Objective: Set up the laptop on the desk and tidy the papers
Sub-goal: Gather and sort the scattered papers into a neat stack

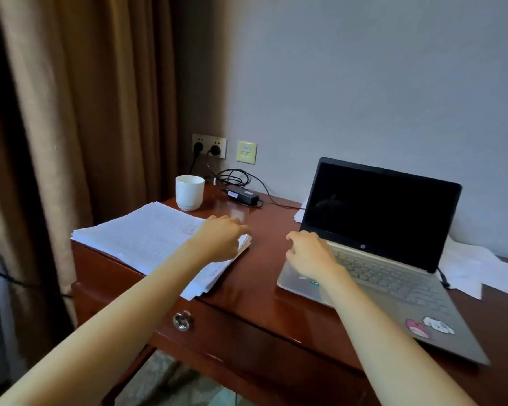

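An open silver laptop with a dark screen stands on the right half of the wooden desk. A stack of white papers lies on the desk's left part. My left hand is over the stack's right edge, fingers curled down at the edge; whether it grips the sheets is hidden. My right hand hovers at the laptop's left rear corner with fingers loosely bent, holding nothing that I can see. More loose white sheets lie behind and to the right of the laptop.
A white cup stands behind the stack. A black power brick with coiled cable lies near the wall sockets. Brown curtains hang at the left. A drawer with a metal ring pull faces me.
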Tool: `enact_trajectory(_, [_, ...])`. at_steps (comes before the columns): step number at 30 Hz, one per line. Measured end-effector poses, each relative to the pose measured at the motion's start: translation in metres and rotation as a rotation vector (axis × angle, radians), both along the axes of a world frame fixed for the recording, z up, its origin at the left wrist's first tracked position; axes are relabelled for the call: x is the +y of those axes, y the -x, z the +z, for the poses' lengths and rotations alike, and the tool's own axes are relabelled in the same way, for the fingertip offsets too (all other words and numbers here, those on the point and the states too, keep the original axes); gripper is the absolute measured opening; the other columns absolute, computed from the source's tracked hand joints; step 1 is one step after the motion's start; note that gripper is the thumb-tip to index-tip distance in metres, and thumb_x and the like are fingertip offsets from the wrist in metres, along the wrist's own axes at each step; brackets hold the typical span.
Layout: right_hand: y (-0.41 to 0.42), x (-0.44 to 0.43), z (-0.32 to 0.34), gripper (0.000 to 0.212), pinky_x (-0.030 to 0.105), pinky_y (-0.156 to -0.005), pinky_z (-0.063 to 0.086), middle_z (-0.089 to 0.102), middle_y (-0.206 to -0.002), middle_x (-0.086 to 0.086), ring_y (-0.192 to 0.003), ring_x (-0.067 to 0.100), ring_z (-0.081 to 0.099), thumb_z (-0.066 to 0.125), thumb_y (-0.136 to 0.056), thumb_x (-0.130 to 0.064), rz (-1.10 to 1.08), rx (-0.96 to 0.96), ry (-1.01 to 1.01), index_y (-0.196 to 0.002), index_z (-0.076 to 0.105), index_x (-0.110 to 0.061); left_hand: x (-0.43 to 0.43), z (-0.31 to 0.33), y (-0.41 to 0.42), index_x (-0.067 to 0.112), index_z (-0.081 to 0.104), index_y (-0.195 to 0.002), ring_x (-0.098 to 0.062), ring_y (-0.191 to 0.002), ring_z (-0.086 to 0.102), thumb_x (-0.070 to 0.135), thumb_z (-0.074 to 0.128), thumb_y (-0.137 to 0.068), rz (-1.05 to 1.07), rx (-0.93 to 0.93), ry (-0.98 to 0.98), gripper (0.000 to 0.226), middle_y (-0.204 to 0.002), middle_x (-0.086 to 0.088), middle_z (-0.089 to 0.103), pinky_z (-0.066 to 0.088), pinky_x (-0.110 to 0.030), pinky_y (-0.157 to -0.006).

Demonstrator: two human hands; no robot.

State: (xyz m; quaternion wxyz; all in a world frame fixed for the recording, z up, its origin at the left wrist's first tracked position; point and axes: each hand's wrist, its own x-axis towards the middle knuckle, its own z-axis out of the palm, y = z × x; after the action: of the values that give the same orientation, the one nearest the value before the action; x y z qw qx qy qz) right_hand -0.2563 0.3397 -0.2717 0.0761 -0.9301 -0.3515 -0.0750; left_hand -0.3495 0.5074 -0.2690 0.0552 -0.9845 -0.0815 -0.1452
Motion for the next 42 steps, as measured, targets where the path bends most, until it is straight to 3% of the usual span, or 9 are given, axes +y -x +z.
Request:
enact_trajectory(6, [-0.024, -0.059, 0.007, 0.045, 0.037, -0.101, 0.037, 0.045, -0.138, 0.008, -0.126, 0.028, 0.042, 0.044, -0.095, -0.022, -0.125, 0.018, 0.040, -0.139, 0.039, -0.014, -0.061, 0.011, -0.048, 0.029, 0.043, -0.138, -0.023, -0.125, 0.045, 0.016, 0.044, -0.090, -0.130, 0.023, -0.041, 0.050, -0.137, -0.002, 0.048, 0.036, -0.034, -0.100])
enact_trajectory(15, [-0.048, -0.156, 0.010, 0.042, 0.038, -0.099, 0.039, 0.048, -0.134, 0.008, -0.123, 0.028, 0.044, 0.046, -0.095, -0.027, -0.352, 0.017, 0.076, -0.136, 0.042, -0.016, -0.151, 0.020, -0.094, 0.030, 0.044, -0.137, -0.023, -0.124, 0.046, 0.014, 0.044, -0.090, -0.355, 0.100, 0.029, 0.049, -0.137, -0.003, 0.048, 0.038, -0.036, -0.099])
enact_trajectory(22, [-0.066, -0.228, 0.000, 0.040, 0.035, -0.094, 0.044, 0.052, -0.132, 0.009, -0.120, 0.028, 0.049, 0.045, -0.093, -0.022, -0.525, 0.143, -0.032, -0.132, 0.046, -0.016, -0.218, 0.019, -0.129, 0.029, 0.045, -0.136, -0.024, -0.125, 0.045, 0.016, 0.044, -0.092, -0.483, 0.135, 0.025, 0.046, -0.136, -0.004, 0.048, 0.037, -0.037, -0.098])
enact_trajectory(34, [-0.081, -0.316, -0.028, 0.043, 0.034, -0.103, 0.038, 0.045, -0.141, 0.005, -0.128, 0.024, 0.045, 0.044, -0.097, -0.028, -0.753, 0.232, -0.017, -0.139, 0.041, -0.019, -0.313, 0.006, -0.180, 0.027, 0.051, -0.131, -0.025, -0.124, 0.046, 0.014, 0.046, -0.090, -0.645, 0.195, -0.040, 0.044, -0.133, -0.004, 0.050, 0.038, -0.036, -0.098])
enact_trajectory(39, [-0.092, -0.335, -0.047, 0.042, 0.036, -0.108, 0.031, 0.040, -0.144, 0.003, -0.131, 0.023, 0.039, 0.034, -0.100, -0.033, -0.792, 0.196, -0.042, -0.140, 0.038, -0.023, -0.351, -0.008, -0.203, 0.009, 0.054, -0.124, -0.031, -0.115, 0.048, 0.016, 0.046, -0.090, -0.679, 0.217, -0.164, 0.036, -0.123, -0.013, 0.051, 0.041, -0.038, -0.090])
enact_trajectory(42, [-0.102, -0.340, -0.057, 0.043, 0.036, -0.112, 0.024, 0.035, -0.148, 0.001, -0.137, 0.021, 0.031, 0.029, -0.100, -0.035, -0.812, 0.143, -0.078, -0.141, 0.036, -0.025, -0.368, -0.021, -0.220, 0.011, 0.049, -0.129, -0.031, -0.119, 0.045, 0.024, 0.042, -0.094, -0.667, 0.245, -0.210, 0.037, -0.126, -0.013, 0.047, 0.037, -0.041, -0.096])
